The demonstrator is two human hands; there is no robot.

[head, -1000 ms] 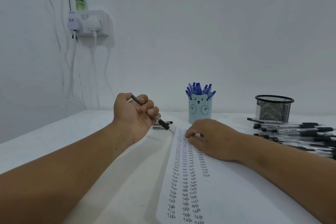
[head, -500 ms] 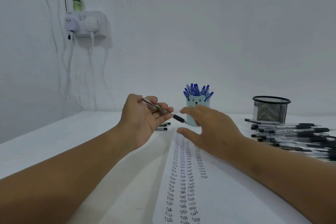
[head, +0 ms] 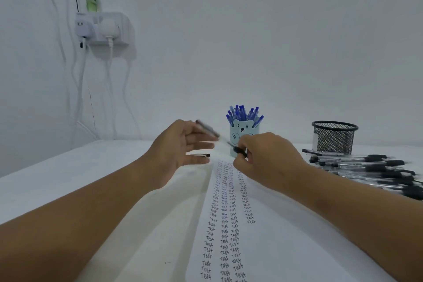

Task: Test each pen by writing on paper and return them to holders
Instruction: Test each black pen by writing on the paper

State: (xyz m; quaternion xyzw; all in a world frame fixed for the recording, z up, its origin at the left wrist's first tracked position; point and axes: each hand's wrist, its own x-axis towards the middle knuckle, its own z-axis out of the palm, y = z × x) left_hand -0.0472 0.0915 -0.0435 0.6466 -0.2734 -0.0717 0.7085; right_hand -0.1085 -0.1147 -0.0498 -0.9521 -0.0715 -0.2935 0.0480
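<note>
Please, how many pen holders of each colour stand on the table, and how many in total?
Light blue bear cup: 1
Black mesh cup: 1
Total: 2

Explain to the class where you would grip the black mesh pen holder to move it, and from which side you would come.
Grip the black mesh pen holder round its mesh wall just under the rim, coming from above and from its left. It stands upright and round, so a hand wraps it easily. The pile of black pens lies in front and to its right, which makes that approach awkward.
</note>
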